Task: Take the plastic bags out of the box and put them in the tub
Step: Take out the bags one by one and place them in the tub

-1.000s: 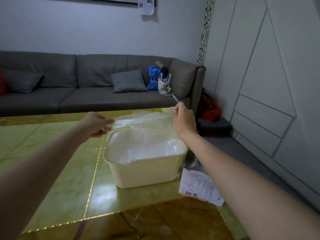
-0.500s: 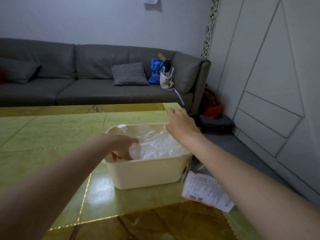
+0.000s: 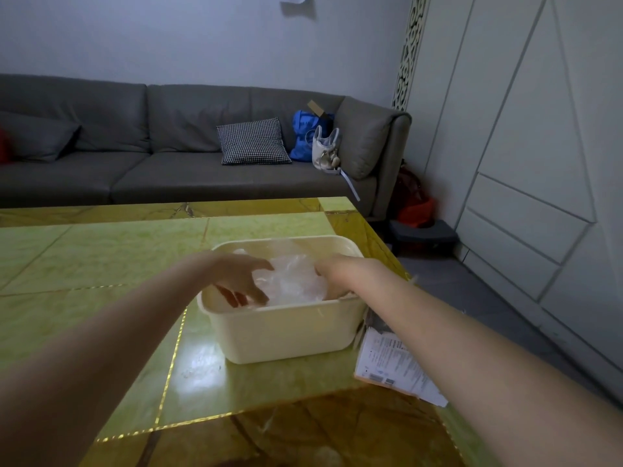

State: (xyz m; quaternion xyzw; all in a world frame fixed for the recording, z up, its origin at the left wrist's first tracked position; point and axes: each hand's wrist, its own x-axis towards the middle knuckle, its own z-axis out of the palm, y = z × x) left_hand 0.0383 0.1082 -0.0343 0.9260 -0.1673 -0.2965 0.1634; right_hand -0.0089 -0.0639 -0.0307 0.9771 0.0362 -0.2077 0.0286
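Observation:
A cream plastic tub (image 3: 286,332) stands on the green and gold table near its right edge. Crumpled clear plastic bags (image 3: 291,281) lie inside it. My left hand (image 3: 241,281) reaches down into the tub's left side, fingers spread and touching the plastic. My right hand (image 3: 337,274) is inside the tub's right side, pressed against the bags, its fingers hidden behind the plastic and the rim. A box (image 3: 391,362) with a printed label lies at the table's edge just right of the tub, partly covered by my right forearm.
The glossy table (image 3: 101,264) stretches left and toward me. Behind it is a grey sofa (image 3: 168,156) with a checked cushion (image 3: 253,141), a blue bag (image 3: 303,133) and a white bag. A white panelled wall and grey floor lie to the right.
A clear bag that both hands held stretched above the tub has gone down into it. Both hands have dropped inside the tub and moved closer together on the plastic.

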